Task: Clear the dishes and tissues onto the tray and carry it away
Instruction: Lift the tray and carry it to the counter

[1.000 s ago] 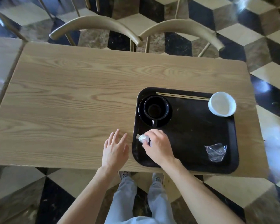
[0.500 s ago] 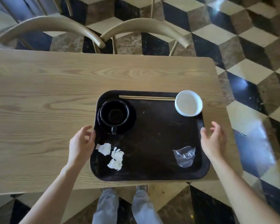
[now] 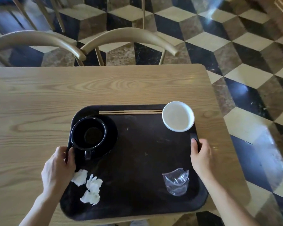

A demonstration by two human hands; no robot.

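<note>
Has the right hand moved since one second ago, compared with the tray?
Yes. The right hand went from the tray's near-left corner, by the tissues, across to its right rim, which it now grips.

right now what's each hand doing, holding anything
Left hand: closed on the left rim of the tray.
Right hand: closed on the tray's right rim.

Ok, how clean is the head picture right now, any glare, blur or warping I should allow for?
Head view: strong wide-angle warp, the table edges and chair backs bow. Bright glare streaks on the glossy floor at right, smeared and soft. The tray middle is sharp, with cup, bowl and tissues clear. The dark cup blends into its saucer.
</note>
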